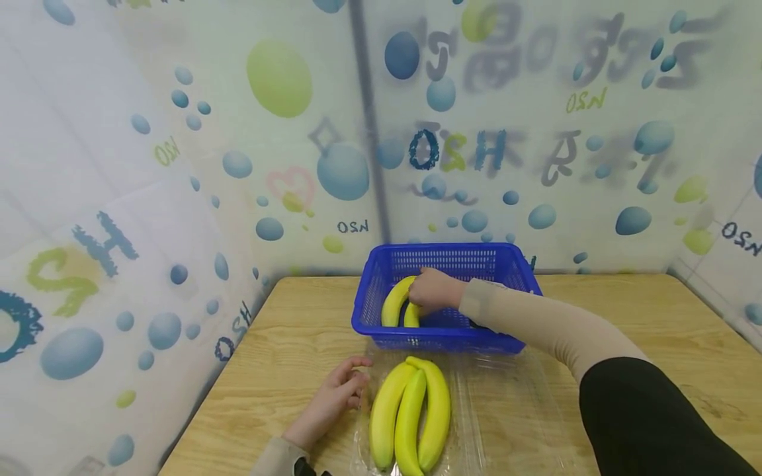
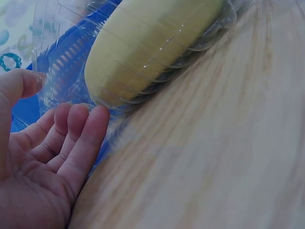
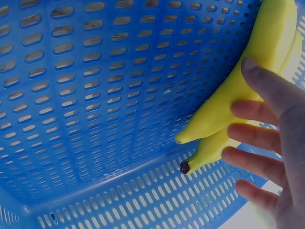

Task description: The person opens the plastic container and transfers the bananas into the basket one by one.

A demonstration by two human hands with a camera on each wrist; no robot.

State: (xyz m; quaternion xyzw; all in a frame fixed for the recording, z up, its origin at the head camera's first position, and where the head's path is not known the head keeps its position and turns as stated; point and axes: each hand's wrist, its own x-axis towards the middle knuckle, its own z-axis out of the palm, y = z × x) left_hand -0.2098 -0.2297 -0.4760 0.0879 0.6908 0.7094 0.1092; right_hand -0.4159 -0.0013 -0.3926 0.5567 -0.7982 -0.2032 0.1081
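Observation:
Inside a blue plastic basket lie two yellow bananas. My right hand reaches over the rim to them. In the right wrist view its thumb meets the upper banana, with the other fingers spread and loosely bent beside the lower banana. My left hand rests by the left side of a clear plastic container, its fingertips at the container's edge. Three bananas lie side by side in the container's left half.
A wooden table carries the basket at the back and the container in front of it. Behind the table hangs a pale curtain printed with blue and green drops. The container's transparent right half lies spread flat.

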